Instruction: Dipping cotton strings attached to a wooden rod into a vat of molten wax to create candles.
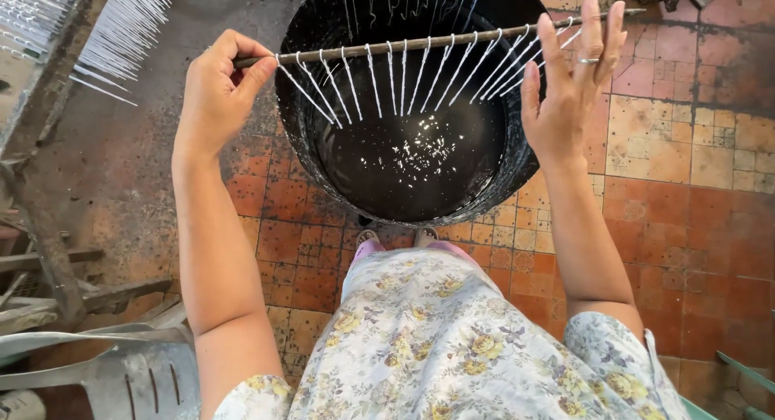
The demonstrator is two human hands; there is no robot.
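Observation:
A thin brown rod (420, 42) lies level across the top of a black drum (300, 137). Several thin white candles (404, 77) hang from the rod on strings, slanting over the dark liquid (412, 158) in the drum. My left hand (216, 89) pinches the rod's left end between thumb and fingers. My right hand (569, 77) is held up at the rod's right part, fingers spread; the rod rests against those fingers. A ring sits on one finger.
More white candles (121, 33) hang on a rack at the upper left. A grey plastic chair (121, 376) and wooden frame pieces (48, 267) stand at the lower left. The floor is worn orange tile (694, 210). My feet (395, 241) are at the drum's base.

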